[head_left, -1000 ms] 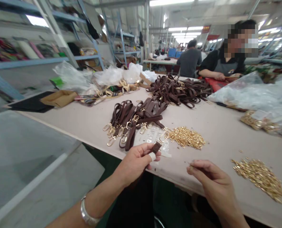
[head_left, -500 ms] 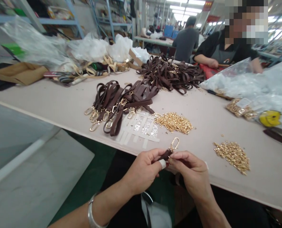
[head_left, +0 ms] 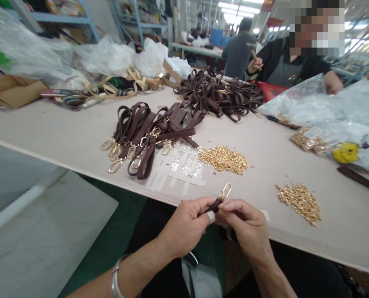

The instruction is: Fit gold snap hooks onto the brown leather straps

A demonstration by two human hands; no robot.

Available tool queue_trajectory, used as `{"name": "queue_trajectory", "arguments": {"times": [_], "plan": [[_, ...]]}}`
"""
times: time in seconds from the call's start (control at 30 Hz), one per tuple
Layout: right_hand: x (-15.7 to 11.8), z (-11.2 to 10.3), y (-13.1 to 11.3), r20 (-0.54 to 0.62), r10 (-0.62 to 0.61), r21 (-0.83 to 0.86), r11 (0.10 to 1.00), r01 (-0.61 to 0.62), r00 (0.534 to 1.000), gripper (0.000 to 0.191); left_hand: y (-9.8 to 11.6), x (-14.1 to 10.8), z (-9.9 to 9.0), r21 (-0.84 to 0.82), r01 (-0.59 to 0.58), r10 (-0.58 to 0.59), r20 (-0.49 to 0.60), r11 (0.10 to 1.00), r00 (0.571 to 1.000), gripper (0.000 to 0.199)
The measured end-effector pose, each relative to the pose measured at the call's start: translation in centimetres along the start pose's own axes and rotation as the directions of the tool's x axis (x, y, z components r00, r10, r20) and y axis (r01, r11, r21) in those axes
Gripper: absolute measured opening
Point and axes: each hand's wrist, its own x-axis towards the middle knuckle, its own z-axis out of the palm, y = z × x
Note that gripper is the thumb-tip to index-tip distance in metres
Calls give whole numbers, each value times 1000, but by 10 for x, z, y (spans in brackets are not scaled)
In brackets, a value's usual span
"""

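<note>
A dark brown strap (head_left: 214,205) with a gold clasp (head_left: 226,190) at its upper end is held at the table's front edge. My left hand (head_left: 186,225) grips it from the left, white tape round the thumb. My right hand (head_left: 248,225) pinches the strap beside the clasp; anything small between its fingertips is hidden. Beyond my hands lies a heap of small gold pieces (head_left: 226,159), with a second heap (head_left: 299,203) to the right. Brown straps with gold clasps (head_left: 141,128) lie to the left, and a larger strap pile (head_left: 218,93) sits farther back.
Clear plastic bags (head_left: 109,56) and an open brown box (head_left: 13,91) stand at the back left. More plastic bags (head_left: 352,103) lie on the right. Across the table (head_left: 78,136), a person (head_left: 299,62) holds up a hammer (head_left: 252,50). Another person sits farther back.
The view has shifted slightly. My hands keep hold of the strap in nearly the same pose. The person across the table has raised a hand with a hammer in it.
</note>
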Motion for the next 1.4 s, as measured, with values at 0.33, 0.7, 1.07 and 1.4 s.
{"name": "queue_trajectory", "arguments": {"times": [0.33,0.7,1.07,1.4], "plan": [[-4,6,-1,-25,50,36,998,-49,998,15,-5,-6,-2,422,-174,211,-42,889,977,49],[14,-45,-17,-79,-122,-613,788,48,989,13,-13,0,5,288,-34,45,-33,957,998,45],[66,-166,-37,48,-199,-996,-78,33,979,25,-17,-4,-7,156,72,-56,-105,985,993,37],[73,-163,-45,242,-49,-925,-314,215,969,26,-23,0,-4,-214,204,-227,-89,955,970,34]]}}
